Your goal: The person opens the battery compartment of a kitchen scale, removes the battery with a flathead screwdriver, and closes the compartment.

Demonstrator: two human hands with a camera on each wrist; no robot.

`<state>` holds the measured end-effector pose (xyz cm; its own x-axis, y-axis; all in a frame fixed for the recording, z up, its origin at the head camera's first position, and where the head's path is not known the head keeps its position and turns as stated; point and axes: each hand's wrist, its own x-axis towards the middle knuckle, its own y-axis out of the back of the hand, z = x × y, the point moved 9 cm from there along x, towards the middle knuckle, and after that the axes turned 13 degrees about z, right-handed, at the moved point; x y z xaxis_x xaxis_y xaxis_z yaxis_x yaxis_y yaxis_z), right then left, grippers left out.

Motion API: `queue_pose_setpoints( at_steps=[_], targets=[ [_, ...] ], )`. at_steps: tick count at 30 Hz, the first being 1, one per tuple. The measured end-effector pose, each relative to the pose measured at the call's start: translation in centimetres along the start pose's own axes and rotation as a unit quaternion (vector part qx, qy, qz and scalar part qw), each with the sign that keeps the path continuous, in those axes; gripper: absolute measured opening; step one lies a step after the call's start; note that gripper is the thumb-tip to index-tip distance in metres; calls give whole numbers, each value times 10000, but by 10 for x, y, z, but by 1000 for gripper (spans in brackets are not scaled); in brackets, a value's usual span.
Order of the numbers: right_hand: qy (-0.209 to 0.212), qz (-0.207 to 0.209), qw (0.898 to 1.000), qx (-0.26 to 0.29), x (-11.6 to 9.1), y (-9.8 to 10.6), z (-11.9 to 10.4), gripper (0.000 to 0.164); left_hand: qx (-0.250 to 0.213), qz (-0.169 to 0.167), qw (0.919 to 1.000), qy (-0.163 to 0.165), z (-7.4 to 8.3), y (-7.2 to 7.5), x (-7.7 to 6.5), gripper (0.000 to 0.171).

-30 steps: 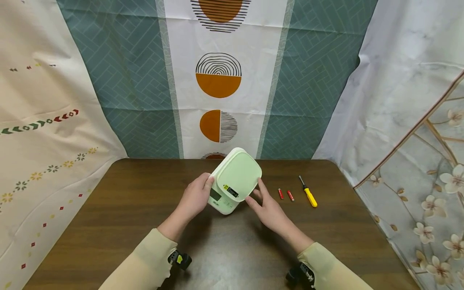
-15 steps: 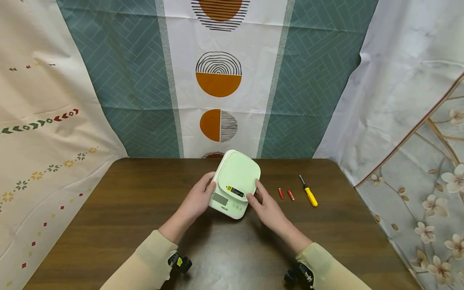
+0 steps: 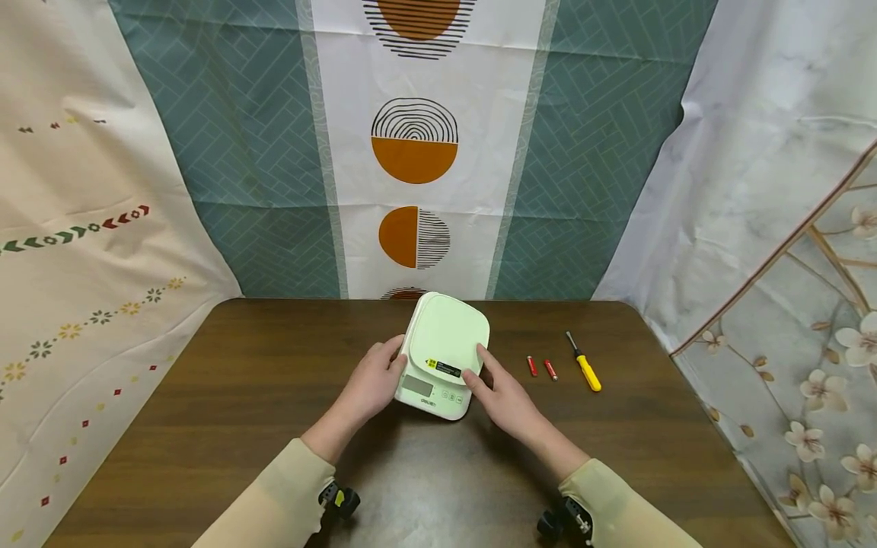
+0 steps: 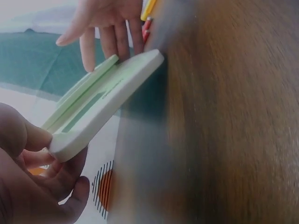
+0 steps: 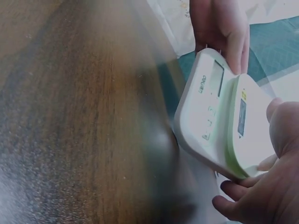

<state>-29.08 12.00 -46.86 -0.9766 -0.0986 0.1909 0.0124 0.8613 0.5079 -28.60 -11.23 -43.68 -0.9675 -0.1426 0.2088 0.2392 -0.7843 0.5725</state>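
Observation:
A pale green kitchen scale (image 3: pixel 448 335), with a small display and buttons at its near end, is held tilted over the brown table. My left hand (image 3: pixel 373 379) grips its left side, the thumb on top and the fingers curled underneath, as the left wrist view shows. At the right side is my right hand (image 3: pixel 507 396), its fingers fairly straight and touching the scale's edge while the thumb lies over the platform. Seen from the right wrist, the scale's platform (image 5: pixel 254 126) stands out above the white body. The underside of the scale is hidden.
To the right on the table (image 3: pixel 240 426) lie two small red batteries (image 3: pixel 531 366) (image 3: pixel 551 371) and a screwdriver (image 3: pixel 584 363) with a yellow handle. Patterned curtains (image 3: pixel 267 152) hang behind the table's far edge and along both sides.
The scale has turned so its display end now faces nearer to me, and it has come down slightly toward the table. Both hands have moved with it. The batteries and screwdriver stay put.

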Motion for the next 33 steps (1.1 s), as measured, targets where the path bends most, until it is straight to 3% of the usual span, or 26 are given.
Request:
queue_pose_setpoints(
  at_steps=[4, 16, 26, 33],
  targets=[
    [-9, 15, 10000, -92, 1, 0, -1, 83, 561, 142, 9978, -323, -1, -1, 1, 47],
    [35, 5, 9994, -349, 3, -5, -3, 79, 1683, 196, 9832, -676, -11, -10, -3, 42],
    [325, -93, 9964, -777, 7, -8, -4, 74, 2078, -91, 9740, -894, -11, -18, -8, 37],
    [284, -155, 9938, -1066, 8, -12, -1, 74, 2128, -174, 9742, -738, -12, -21, -8, 51]
  ],
)
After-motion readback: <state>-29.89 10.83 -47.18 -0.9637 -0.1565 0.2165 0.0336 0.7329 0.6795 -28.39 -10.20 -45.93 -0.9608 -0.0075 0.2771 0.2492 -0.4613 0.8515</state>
